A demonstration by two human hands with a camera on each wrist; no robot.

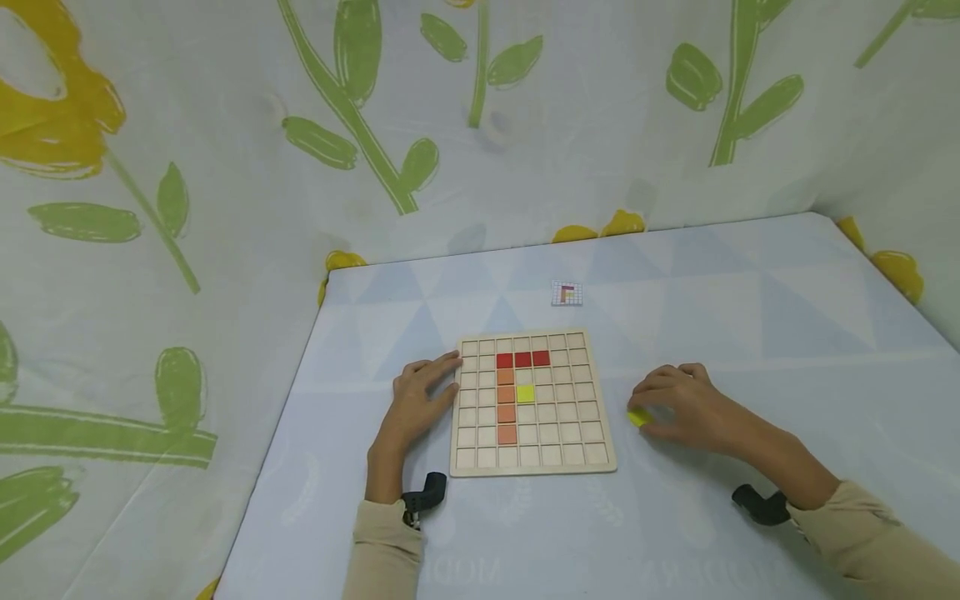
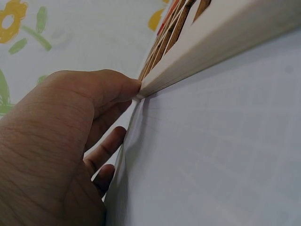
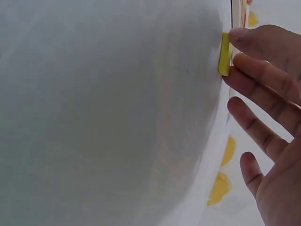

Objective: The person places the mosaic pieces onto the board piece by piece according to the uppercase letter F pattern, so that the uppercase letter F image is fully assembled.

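A wooden grid board [image 1: 567, 454] lies flat on the table. Three red tiles [image 1: 522, 359] form a row near its top, with several orange tiles [image 1: 507, 394] in a column below the leftmost one. One yellow tile [image 1: 525, 393] sits just right of that column. Against the board's left edge rests my left hand [image 1: 415, 402], thumb tip and fingertips touching the wood. To the right of the board, my right hand [image 1: 678, 408] pinches another yellow tile [image 3: 225, 54] between thumb and fingers at the tabletop; its other fingers spread loosely.
Behind the board lies a small printed pattern card [image 1: 567, 293] with a coloured grid. A flower-patterned cloth [image 1: 570, 100] hangs behind the table [image 1: 697, 308]. Each wrist carries a black camera mount, the left one [image 1: 427, 492] near the board's lower left corner.
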